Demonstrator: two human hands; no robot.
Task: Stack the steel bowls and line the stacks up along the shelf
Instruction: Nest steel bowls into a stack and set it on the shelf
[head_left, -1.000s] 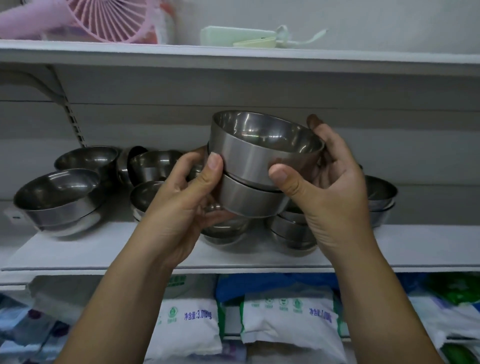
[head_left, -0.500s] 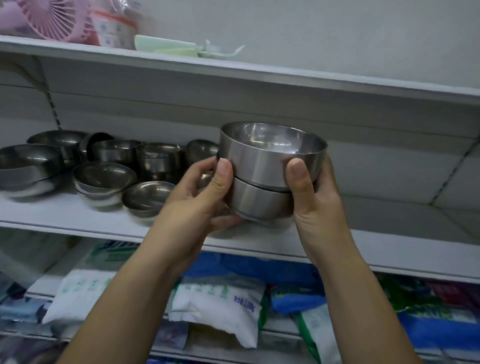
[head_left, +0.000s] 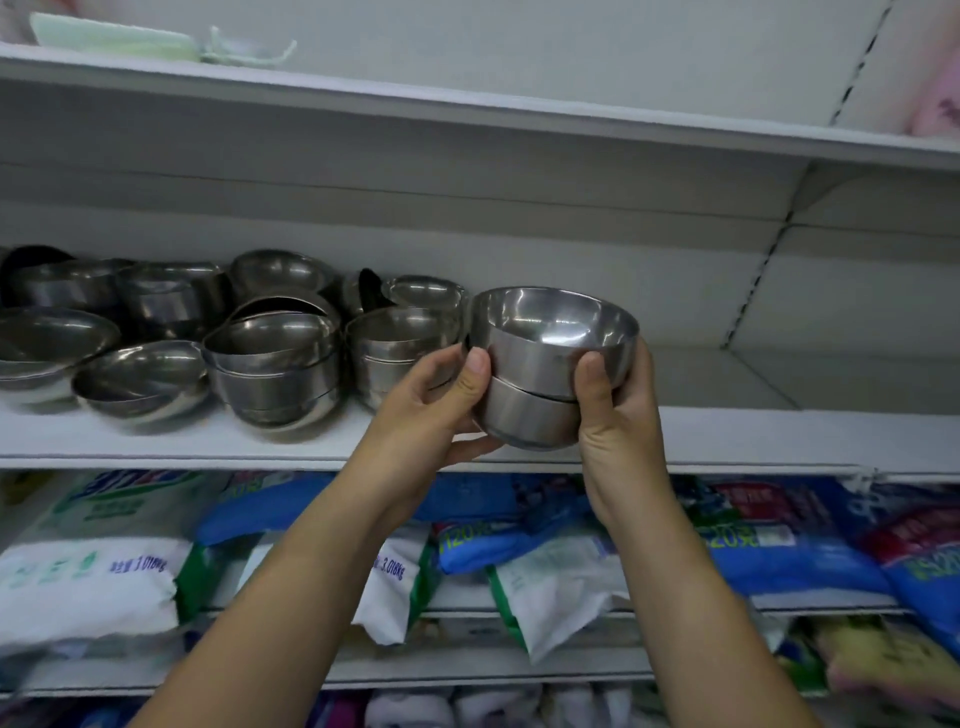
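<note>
I hold a stack of two steel bowls (head_left: 540, 364) between both hands, just above the front edge of the white shelf (head_left: 753, 434). My left hand (head_left: 431, 410) grips the stack's left side, thumb on the upper bowl and fingers curled under the lower one. My right hand (head_left: 618, 415) grips the right side, thumb on the front and fingers behind. Left of the stack, several more steel bowls (head_left: 275, 358) crowd the shelf, some nested, some loose and tilted.
The shelf to the right of the held stack is bare as far as the upright divider (head_left: 753, 291). An upper shelf (head_left: 467, 114) hangs overhead. Below, bags of detergent powder (head_left: 550, 577) fill the lower shelf.
The view has swung to the right along the shelf. The held stack has gone right with it, and now sits lower, close to the shelf's front edge. Both hands keep their grip.
</note>
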